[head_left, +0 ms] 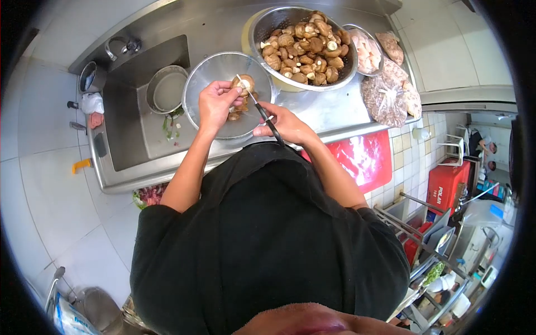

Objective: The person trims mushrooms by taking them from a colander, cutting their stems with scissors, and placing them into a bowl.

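Over a steel bowl, my left hand pinches a brown mushroom with its pale underside showing. My right hand is closed around black-handled scissors, whose blades reach up to the mushroom. A few mushroom pieces lie in the bowl below my hands. Behind and to the right stands a large colander heaped with brown mushrooms.
The sink on the left holds a round pot and green scraps. At the right are a bowl of pale meat and filled plastic bags. A red bag lies by the counter's front edge.
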`<act>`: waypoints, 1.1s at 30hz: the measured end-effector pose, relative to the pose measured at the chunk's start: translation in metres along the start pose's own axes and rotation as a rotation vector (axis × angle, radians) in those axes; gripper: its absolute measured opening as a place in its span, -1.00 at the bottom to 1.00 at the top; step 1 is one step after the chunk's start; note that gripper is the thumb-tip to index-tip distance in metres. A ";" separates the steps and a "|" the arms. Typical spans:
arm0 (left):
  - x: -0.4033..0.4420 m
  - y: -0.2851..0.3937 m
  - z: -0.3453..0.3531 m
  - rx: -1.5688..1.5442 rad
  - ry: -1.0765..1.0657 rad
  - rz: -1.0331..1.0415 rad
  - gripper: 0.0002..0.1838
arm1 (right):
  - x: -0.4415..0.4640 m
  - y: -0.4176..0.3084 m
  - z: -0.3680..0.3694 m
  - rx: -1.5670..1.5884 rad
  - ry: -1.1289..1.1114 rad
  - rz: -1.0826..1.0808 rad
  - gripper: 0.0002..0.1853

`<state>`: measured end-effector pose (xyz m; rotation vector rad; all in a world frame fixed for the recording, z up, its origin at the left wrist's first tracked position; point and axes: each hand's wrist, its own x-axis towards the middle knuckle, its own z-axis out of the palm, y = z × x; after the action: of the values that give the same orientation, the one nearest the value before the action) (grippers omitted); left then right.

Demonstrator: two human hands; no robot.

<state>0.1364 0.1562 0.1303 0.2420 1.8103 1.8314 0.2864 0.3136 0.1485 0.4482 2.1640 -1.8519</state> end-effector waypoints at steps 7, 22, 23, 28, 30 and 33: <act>0.009 -0.036 -0.027 0.430 -0.097 -0.141 -0.52 | -0.005 0.020 -0.013 -0.022 0.030 0.140 -0.11; 0.173 0.024 0.137 1.776 -0.331 0.500 -0.70 | -0.093 0.021 -0.053 -0.043 0.298 0.073 -0.15; 0.177 0.023 0.140 1.760 -0.347 0.480 -0.69 | -0.098 0.020 -0.056 -0.057 0.314 0.063 -0.14; 0.172 0.022 0.139 1.745 -0.341 0.405 -0.70 | -0.117 0.020 -0.069 0.165 0.377 0.130 -0.10; 0.162 0.031 0.135 1.663 -0.308 0.473 -0.72 | -0.116 0.021 -0.076 0.159 0.406 0.094 -0.07; 0.140 0.057 0.121 1.293 -0.385 0.531 -0.72 | -0.106 0.021 -0.085 0.001 0.500 0.008 -0.10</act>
<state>0.0650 0.3340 0.1598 1.5114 2.4659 0.4789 0.3922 0.3936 0.1832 1.0113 2.4520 -1.8879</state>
